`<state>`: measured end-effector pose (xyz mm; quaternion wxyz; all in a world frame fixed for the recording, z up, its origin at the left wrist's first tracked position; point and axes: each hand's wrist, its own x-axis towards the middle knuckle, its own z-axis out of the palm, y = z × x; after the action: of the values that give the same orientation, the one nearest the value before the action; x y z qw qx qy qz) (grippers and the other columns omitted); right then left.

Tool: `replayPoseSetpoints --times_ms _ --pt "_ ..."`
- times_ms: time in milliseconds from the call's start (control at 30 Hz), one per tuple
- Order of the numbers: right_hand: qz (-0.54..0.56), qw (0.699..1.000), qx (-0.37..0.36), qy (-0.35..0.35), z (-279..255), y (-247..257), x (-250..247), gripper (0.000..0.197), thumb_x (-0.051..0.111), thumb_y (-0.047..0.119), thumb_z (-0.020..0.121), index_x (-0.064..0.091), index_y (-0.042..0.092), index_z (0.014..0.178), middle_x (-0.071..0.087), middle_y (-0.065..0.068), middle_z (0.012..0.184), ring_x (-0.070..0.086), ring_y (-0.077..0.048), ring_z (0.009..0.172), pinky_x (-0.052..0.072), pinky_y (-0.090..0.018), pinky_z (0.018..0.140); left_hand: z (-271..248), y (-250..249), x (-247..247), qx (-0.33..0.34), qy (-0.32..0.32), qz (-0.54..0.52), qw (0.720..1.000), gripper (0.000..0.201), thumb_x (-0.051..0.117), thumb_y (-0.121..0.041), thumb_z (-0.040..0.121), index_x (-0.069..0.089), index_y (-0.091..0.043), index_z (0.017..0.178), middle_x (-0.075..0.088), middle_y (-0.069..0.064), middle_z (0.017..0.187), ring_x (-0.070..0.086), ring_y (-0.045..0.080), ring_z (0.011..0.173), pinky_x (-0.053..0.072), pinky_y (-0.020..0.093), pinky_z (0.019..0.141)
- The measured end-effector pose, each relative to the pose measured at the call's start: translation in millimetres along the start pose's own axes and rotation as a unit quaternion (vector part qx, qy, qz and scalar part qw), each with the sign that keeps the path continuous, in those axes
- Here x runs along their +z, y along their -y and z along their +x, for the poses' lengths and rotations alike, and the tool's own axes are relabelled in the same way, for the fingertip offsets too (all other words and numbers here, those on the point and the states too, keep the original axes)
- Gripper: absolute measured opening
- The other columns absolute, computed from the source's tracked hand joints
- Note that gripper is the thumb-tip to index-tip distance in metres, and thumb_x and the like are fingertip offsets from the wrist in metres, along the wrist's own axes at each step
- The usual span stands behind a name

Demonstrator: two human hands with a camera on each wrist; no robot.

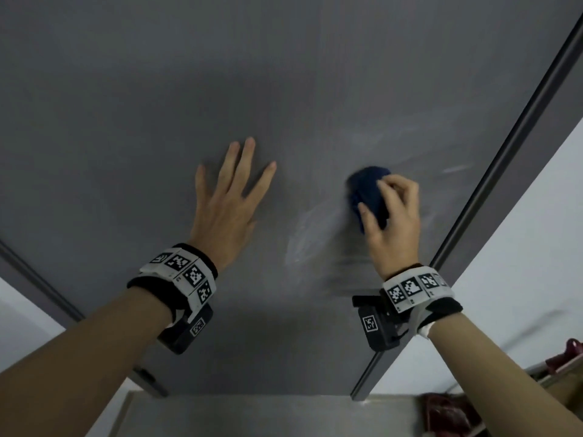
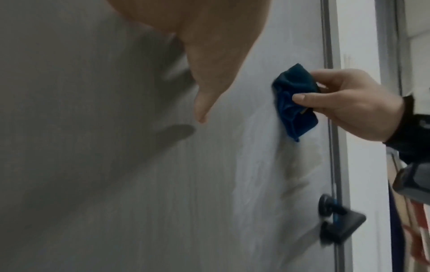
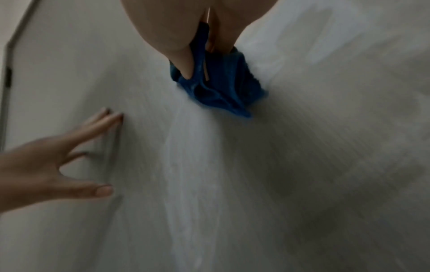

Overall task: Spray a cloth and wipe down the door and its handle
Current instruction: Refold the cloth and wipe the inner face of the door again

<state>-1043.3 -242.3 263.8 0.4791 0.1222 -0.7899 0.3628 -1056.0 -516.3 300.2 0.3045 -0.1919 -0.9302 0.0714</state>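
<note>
A grey door (image 1: pixel 157 105) fills the head view. My right hand (image 1: pixel 391 212) grips a bunched blue cloth (image 1: pixel 367 192) and presses it against the door near its right edge. Pale wet streaks (image 1: pixel 303 241) mark the panel below and around the cloth. My left hand (image 1: pixel 230 197) lies flat on the door with its fingers spread, a hand's width left of the cloth. The left wrist view shows the cloth (image 2: pixel 293 103) in my right hand (image 2: pixel 349 103), and the dark door handle (image 2: pixel 337 220) lower down by the door's edge. The right wrist view shows the cloth (image 3: pixel 221 88) close up.
A dark frame strip (image 1: pixel 511 146) runs along the door's right edge, with a white wall (image 1: pixel 536 231) beyond it. Reddish items (image 1: pixel 564 357) sit on a rack at the lower right. A pale floor or threshold (image 1: pixel 252 417) lies at the door's foot.
</note>
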Motion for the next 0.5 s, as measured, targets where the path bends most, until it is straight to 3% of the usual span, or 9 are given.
replayPoseSetpoints --times_ms 100,233,400,500 --pt "-0.013 0.999 -0.043 0.027 -14 -10 29 0.031 0.072 -0.009 0.08 0.069 -0.002 0.111 0.054 -0.019 0.12 0.054 -0.016 0.106 0.052 -0.027 0.09 7 8 21 0.017 0.017 0.044 0.999 0.128 0.089 -0.028 0.066 0.001 -0.024 0.159 -0.014 0.017 0.164 -0.01 0.038 0.152 0.018 0.079 0.105" --pt "-0.04 0.994 -0.083 0.064 -61 -23 66 0.029 0.075 -0.01 0.074 0.074 0.004 0.1 0.059 -0.01 0.112 0.061 -0.018 0.093 0.056 -0.035 0.072 5 15 43 0.044 -0.017 0.08 0.996 0.132 0.089 -0.031 0.063 -0.002 -0.025 0.158 -0.014 0.018 0.164 -0.008 0.042 0.151 0.016 0.081 0.104" --pt "-0.104 0.962 -0.064 0.244 -132 -42 86 0.038 0.083 -0.006 0.065 0.076 0.016 0.095 0.05 0.007 0.11 0.068 -0.025 0.08 0.056 -0.032 0.053 5 20 45 0.068 -0.03 0.082 0.994 0.128 0.087 -0.032 0.068 -0.003 -0.024 0.159 -0.014 0.019 0.164 -0.008 0.045 0.151 0.016 0.082 0.103" --pt "-0.101 0.965 -0.045 0.239 -126 -45 75 0.033 0.08 -0.004 0.069 0.076 0.014 0.096 0.054 0.005 0.109 0.068 -0.024 0.079 0.056 -0.035 0.054 4 21 43 0.07 -0.034 0.079 0.994 0.127 0.086 -0.03 0.069 -0.003 -0.023 0.159 -0.015 0.019 0.164 -0.009 0.044 0.151 0.016 0.082 0.103"
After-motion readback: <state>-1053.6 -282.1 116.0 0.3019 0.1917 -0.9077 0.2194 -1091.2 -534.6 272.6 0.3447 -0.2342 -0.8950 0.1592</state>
